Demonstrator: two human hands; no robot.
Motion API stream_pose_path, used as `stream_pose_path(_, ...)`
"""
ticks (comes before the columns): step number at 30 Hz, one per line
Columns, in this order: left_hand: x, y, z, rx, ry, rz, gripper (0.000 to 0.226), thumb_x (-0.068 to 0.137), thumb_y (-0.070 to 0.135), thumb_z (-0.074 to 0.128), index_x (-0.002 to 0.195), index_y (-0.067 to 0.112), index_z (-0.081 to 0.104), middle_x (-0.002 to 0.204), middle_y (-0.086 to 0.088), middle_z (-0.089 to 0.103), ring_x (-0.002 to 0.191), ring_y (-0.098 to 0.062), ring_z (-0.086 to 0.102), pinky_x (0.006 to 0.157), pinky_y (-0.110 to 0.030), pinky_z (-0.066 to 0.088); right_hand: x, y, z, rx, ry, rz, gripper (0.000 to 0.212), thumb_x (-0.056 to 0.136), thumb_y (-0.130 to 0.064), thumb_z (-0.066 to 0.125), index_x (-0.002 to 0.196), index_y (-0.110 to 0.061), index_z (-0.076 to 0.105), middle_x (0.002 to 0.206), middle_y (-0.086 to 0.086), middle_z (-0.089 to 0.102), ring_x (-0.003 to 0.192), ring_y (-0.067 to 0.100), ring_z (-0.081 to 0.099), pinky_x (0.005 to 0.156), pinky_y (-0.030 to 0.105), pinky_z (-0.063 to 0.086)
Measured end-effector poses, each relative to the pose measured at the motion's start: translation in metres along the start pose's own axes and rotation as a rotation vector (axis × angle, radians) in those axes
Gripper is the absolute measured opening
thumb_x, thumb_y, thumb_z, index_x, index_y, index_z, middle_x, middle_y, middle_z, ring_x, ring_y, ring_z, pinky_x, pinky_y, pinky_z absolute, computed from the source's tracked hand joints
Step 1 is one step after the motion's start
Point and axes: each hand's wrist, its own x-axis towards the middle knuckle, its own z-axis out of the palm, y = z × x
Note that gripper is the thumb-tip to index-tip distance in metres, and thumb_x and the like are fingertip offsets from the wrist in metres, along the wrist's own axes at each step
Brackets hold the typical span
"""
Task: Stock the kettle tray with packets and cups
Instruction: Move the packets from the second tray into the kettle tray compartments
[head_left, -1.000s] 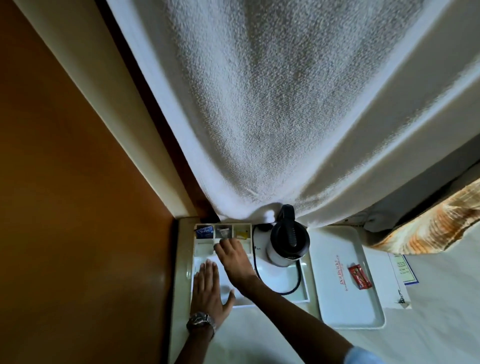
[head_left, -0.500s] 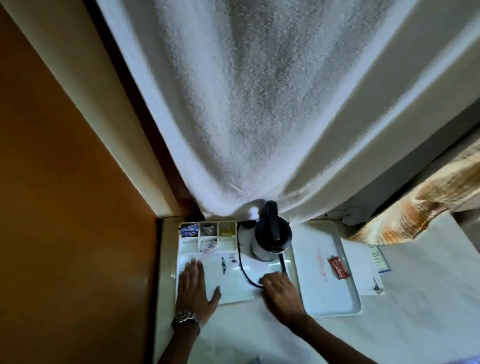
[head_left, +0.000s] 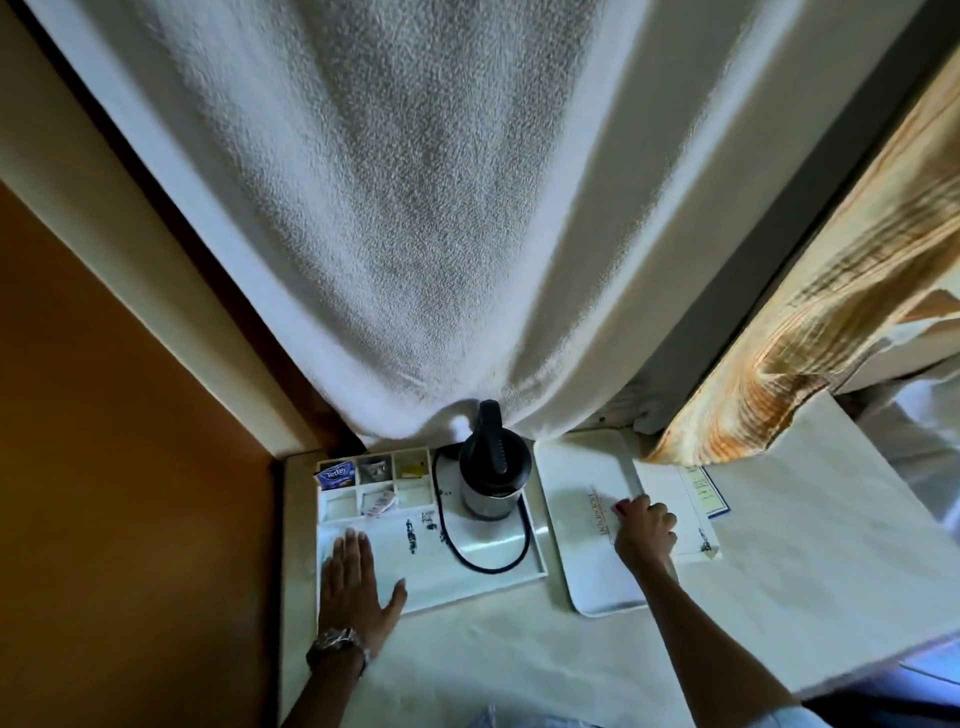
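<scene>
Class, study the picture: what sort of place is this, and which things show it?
Probably a hotel guest room: a compartmented tray holding a kettle and a Tetley tea packet, beside a printed card.

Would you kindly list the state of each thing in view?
kettle: upright on tray, lid shut
kettle tray: four compartments hold packets, two bare, no cups
left hand: flat on tray
right hand: closing on red packet

Black kettle with a steel-grey base (black cord looped before it) on a white tray. Left of the kettle, a blue packet; right, a curtain streaked orange and tan.
</scene>
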Motion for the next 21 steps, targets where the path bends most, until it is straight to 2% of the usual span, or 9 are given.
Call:
stream_pose_path(4,0.0,0.0,-0.003,0.009,-0.008,-0.005,0.097,0.076,0.067,0.012,0.149,0.009,-0.016,0.163,-0.01,-0.016,0.152,-0.027,-0.012,0.127,-0.044,-0.001,-0.005,-0.003,0.002,-0.055,-0.008,-0.135,0.031,0.097,-0.014,0.051,0.126,-0.005,0.044,0.124,0.017,0.061,0.116,0.036,0.055,0.092,0.046,0.05)
stream_pose_path(6,-0.001,0.001,-0.005,0.025,-0.014,-0.006,0.097,0.076,0.066,0.011,0.15,0.01,-0.016,0.163,-0.011,-0.016,0.152,-0.027,-0.012,0.126,-0.043,-0.003,-0.019,-0.009,0.001,0.219,-0.015,-0.087,0.029,0.096,-0.027,0.06,0.111,-0.005,0.049,0.107,0.02,0.07,0.1,0.037,0.065,0.081,0.042,0.053)
stream_pose_path(8,-0.002,0.001,-0.006,0.028,-0.017,-0.007,0.097,0.076,0.066,0.011,0.151,0.01,-0.016,0.162,-0.011,-0.017,0.152,-0.027,-0.013,0.126,-0.043,-0.004,-0.045,-0.023,0.007,0.558,-0.071,0.063,0.04,0.086,-0.042,0.071,0.099,-0.009,0.052,0.089,0.016,0.076,0.085,0.032,0.071,0.075,0.037,0.054)
stream_pose_path(11,-0.001,-0.001,-0.004,0.03,-0.01,-0.012,0.097,0.075,0.065,0.012,0.151,0.011,-0.015,0.163,-0.01,-0.017,0.152,-0.027,-0.013,0.126,-0.043,-0.003,-0.1,-0.064,0.026,0.969,-0.43,0.25,0.053,0.062,-0.046,0.087,0.085,-0.016,0.05,0.061,0.004,0.076,0.058,0.02,0.07,0.063,0.028,0.059)
stream_pose_path(13,-0.001,0.0,-0.004,0.056,-0.013,-0.014,0.098,0.074,0.065,0.012,0.151,0.011,-0.014,0.163,-0.01,-0.016,0.152,-0.028,-0.012,0.126,-0.043,-0.003,-0.122,-0.103,0.04,1.3,-0.791,0.445,0.043,0.068,-0.03,0.084,0.089,-0.012,0.05,0.065,0.013,0.075,0.064,0.026,0.07,0.07,0.027,0.059)
stream_pose_path(15,-0.001,0.002,-0.006,0.032,-0.011,-0.013,0.099,0.074,0.065,0.015,0.152,0.01,-0.009,0.163,-0.011,-0.012,0.152,-0.028,-0.009,0.125,-0.042,-0.005,-0.126,-0.142,0.051,1.42,-0.921,0.459,0.032,0.074,-0.017,0.08,0.089,-0.008,0.053,0.074,0.019,0.074,0.073,0.028,0.072,0.08,0.028,0.057)
stream_pose_path(17,-0.002,0.005,-0.008,0.018,-0.023,-0.012,0.099,0.075,0.065,0.019,0.153,0.01,-0.005,0.163,-0.01,-0.009,0.152,-0.029,-0.007,0.122,-0.038,-0.012,-0.126,-0.18,0.056,1.371,-0.96,0.428,0.033,0.071,-0.019,0.087,0.081,-0.006,0.058,0.061,0.006,0.075,0.062,0.015,0.072,0.068,0.022,0.056)
stream_pose_path(19,-0.004,0.006,-0.01,0.025,-0.028,-0.019,0.097,0.077,0.065,0.022,0.153,0.011,-0.006,0.164,-0.01,-0.009,0.152,-0.028,-0.008,0.116,-0.032,-0.023,-0.127,-0.203,0.054,1.347,-0.983,0.381,0.052,0.074,-0.016,0.086,0.108,0.001,0.052,0.053,0.007,0.07,0.055,0.014,0.067,0.062,0.022,0.055)
stream_pose_path(21,-0.002,0.005,-0.013,0.026,-0.036,-0.032,0.096,0.081,0.065,0.028,0.152,0.012,-0.008,0.164,-0.009,-0.01,0.152,-0.027,-0.009,0.111,-0.03,-0.028,-0.124,-0.213,0.051,1.371,-0.893,0.404,0.073,0.077,-0.009,0.085,0.131,-0.003,0.035,0.054,0.014,0.069,0.046,0.017,0.066,0.045,0.023,0.055)
